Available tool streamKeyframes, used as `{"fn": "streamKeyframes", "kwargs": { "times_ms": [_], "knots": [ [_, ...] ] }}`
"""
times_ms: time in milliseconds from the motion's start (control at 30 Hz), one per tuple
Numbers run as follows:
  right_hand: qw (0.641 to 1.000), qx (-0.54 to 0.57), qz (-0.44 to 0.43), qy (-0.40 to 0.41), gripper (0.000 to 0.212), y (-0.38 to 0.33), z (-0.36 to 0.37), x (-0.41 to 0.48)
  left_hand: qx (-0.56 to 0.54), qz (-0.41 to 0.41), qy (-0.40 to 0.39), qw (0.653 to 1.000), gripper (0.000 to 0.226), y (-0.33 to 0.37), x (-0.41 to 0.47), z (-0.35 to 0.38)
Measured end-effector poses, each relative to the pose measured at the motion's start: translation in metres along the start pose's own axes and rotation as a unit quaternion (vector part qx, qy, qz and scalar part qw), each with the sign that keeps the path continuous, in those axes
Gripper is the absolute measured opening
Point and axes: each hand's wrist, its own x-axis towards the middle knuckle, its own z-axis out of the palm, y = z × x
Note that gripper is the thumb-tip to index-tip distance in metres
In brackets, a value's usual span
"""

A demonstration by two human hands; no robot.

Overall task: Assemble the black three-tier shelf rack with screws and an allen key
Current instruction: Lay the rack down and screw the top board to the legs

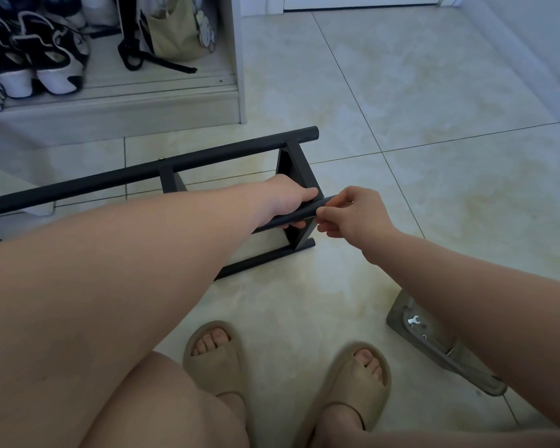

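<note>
While the black rack (149, 176) lies partly joined on the floor (434, 189), the left hand (288, 195) grips a tube (299, 216). The right hand (356, 215) pinches its end with curled fingers (328, 226). More joining likely remains.

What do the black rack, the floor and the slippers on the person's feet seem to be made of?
Black rack: probably metal tube with a matte dark coating; round, even bars with a dull sheen. Floor: glazed ceramic or stone-look tile, glossy, with grout lines and marbled veining. Slippers: likely moulded foam or rubber, matte beige, thick and seamless.
</note>
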Motion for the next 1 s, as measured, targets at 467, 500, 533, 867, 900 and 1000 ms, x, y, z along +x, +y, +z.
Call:
{"fn": "streamKeyframes", "kwargs": {
  "times_ms": [467,500,533,867,900,1000],
  "knots": [
    [0.994,-0.085,-0.066,-0.01,0.015,0.003,-0.008,0.002,0.027,0.057,0.032,0.997,0.024,-0.008,0.006,0.006],
    [0.993,-0.093,-0.07,-0.009,0.016,0.004,-0.008,0.002,0.03,0.062,0.033,0.997,0.024,-0.008,0.006,0.006],
    [0.991,-0.107,-0.075,-0.008,0.016,0.005,-0.009,0.001,0.029,0.065,0.032,0.997,0.024,-0.009,0.006,0.007],
    [0.978,-0.191,-0.079,0.022,0.025,0.01,-0.014,0.0,0.065,0.065,-0.001,0.996,0.025,-0.005,0.002,0.003],
    [0.977,-0.197,-0.084,0.021,0.024,0.008,-0.011,0.0,0.076,0.062,0.002,0.995,0.026,-0.003,0.001,-0.001],
    [0.972,-0.214,-0.094,0.013,0.023,0.002,-0.007,0.001,0.101,0.053,0.019,0.993,0.029,-0.001,-0.003,-0.005]
  ]
}}
